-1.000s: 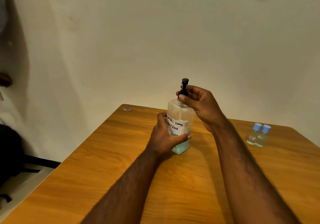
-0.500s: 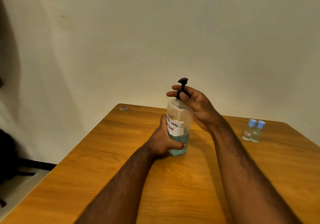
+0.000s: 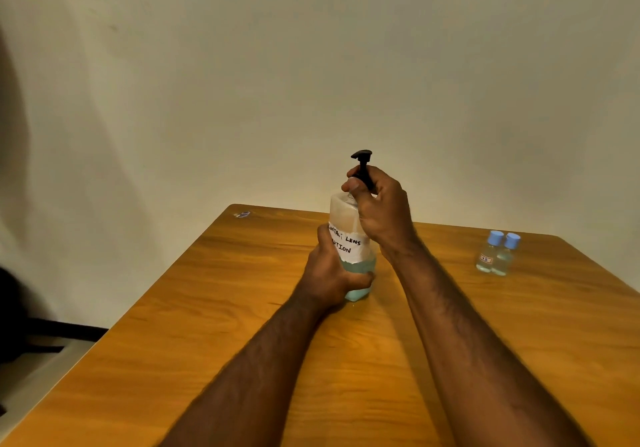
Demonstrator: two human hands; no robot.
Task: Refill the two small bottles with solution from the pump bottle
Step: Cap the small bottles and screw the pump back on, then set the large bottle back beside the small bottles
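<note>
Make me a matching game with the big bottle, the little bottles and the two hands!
Things:
1. big bottle
2. little bottles
3. left hand
4. right hand

States:
A. blue caps on top
B. holds the big bottle low down
C. grips the black pump
D. wears a white label with writing

Pairs: 1-D, 2-A, 3-B, 4-C

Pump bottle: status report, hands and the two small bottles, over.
Left hand grips pump bottle, upright on table. Right hand curled round black pump neck. Two small bottles capped, apart at right, untouched. Nothing in the way.
</note>
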